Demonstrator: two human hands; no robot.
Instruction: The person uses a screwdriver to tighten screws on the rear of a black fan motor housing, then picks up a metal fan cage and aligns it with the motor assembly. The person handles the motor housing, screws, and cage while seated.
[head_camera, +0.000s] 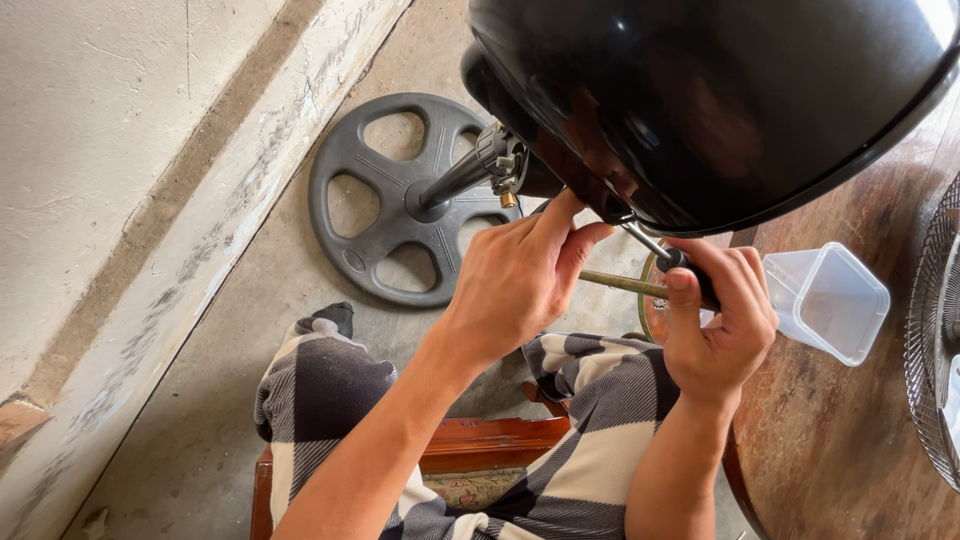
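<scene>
A person seated on a red-brown wooden chair (480, 445) worked under a glossy black domed housing (720, 100), seen from the head camera looking down. The left hand (515, 280) was raised to the lower edge of the dome, its fingers curled narrow, with the thumb and forefinger pinched together against the rim; whatever small part they pinched was hidden by the fingertips. The right hand (715, 320) was closed in a grip around the dark handle of a screwdriver (650, 248), whose thin metal shaft ran up and to the left to meet the dome's edge, just beside the left fingertips. A brass-coloured rod (620, 284) passed between the two hands. The housing hung over the edge of a round wooden table (840, 440), on which a clear, square plastic container (828, 300) lay near the right hand. A wire grille (935, 350) showed at the table's right edge. On the concrete floor below lay a round grey spoked base (385, 205) with a dark pole (455, 180) rising from its hub toward the housing.
</scene>
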